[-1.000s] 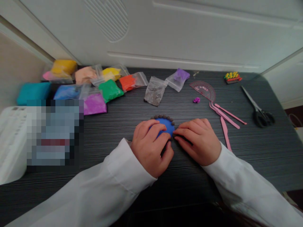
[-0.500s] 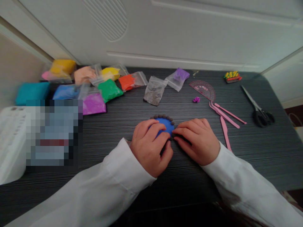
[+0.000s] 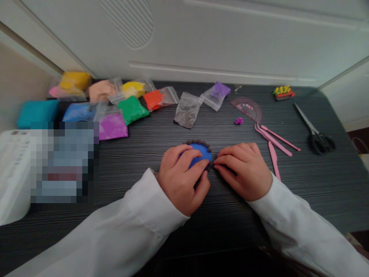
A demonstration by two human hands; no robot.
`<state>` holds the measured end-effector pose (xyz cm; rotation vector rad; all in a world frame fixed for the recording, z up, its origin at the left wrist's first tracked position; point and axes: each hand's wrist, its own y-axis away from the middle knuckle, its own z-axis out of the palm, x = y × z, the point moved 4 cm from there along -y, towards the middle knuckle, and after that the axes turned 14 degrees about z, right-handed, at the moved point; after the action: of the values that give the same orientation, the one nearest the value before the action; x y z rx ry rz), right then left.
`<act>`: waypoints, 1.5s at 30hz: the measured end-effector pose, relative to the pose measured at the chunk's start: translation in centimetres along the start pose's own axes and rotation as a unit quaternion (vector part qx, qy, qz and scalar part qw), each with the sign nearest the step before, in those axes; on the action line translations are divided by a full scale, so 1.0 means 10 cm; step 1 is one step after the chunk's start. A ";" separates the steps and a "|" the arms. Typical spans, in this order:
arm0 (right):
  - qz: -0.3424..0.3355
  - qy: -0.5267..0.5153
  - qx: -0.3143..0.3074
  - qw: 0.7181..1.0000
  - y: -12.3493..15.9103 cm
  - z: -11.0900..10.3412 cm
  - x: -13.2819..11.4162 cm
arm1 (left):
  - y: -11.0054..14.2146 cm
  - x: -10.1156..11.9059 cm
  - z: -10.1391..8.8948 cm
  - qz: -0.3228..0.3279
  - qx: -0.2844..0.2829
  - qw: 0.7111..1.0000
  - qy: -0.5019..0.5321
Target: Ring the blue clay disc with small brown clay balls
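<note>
A flat blue clay disc (image 3: 204,152) lies on the black table, edged with small dark brown clay balls (image 3: 198,142). My left hand (image 3: 184,179) rests over its left and near side, fingers curled onto it, hiding much of the disc. At the disc's right edge, my right hand (image 3: 243,169) has thumb and fingertips pinched together on a dark clay ball (image 3: 211,164). Whether that ball is pressed onto the rim I cannot tell.
Bags of coloured clay, among them a green one (image 3: 132,109) and a nearly flat clear bag (image 3: 188,110), line the back. To the right lie a pink protractor (image 3: 247,109), pink tools (image 3: 275,141), a purple clay scrap (image 3: 238,121) and scissors (image 3: 314,132).
My right hand has shifted slightly to the right, and a dark ball shows more clearly at its fingertips. The left hand stays on the disc.
</note>
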<state>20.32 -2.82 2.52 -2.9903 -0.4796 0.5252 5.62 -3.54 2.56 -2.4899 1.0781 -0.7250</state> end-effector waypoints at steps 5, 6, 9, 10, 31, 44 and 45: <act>0.003 -0.006 0.000 1.000 0.00 0.01 -0.01 | 0.00 0.00 0.02 0.007 -0.006 1.000 -0.001; 0.004 -0.007 0.000 1.000 0.00 0.01 -0.01 | 0.00 0.00 0.02 0.007 -0.005 1.000 -0.001; 0.006 -0.008 -0.001 1.000 0.00 0.02 -0.01 | 0.00 0.00 0.02 0.009 -0.005 1.000 -0.003; 0.005 -0.008 -0.002 1.000 0.00 0.03 -0.01 | 0.00 0.00 0.02 0.010 -0.007 1.000 -0.004; 0.076 0.022 0.040 0.996 -0.06 -0.14 0.29 | 0.00 0.02 0.02 0.015 -0.037 0.999 -0.013; 0.013 -0.072 -0.008 0.997 -0.06 0.05 0.09 | -0.06 -0.26 -0.14 -0.064 0.053 0.996 0.036; 0.010 -0.077 -0.009 0.997 -0.06 0.06 0.09 | -0.06 -0.27 -0.15 -0.068 0.052 0.996 0.040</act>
<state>20.70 -1.97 1.75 -2.9882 -0.4690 0.7626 3.60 -1.26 3.20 -2.4818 0.8792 -0.9045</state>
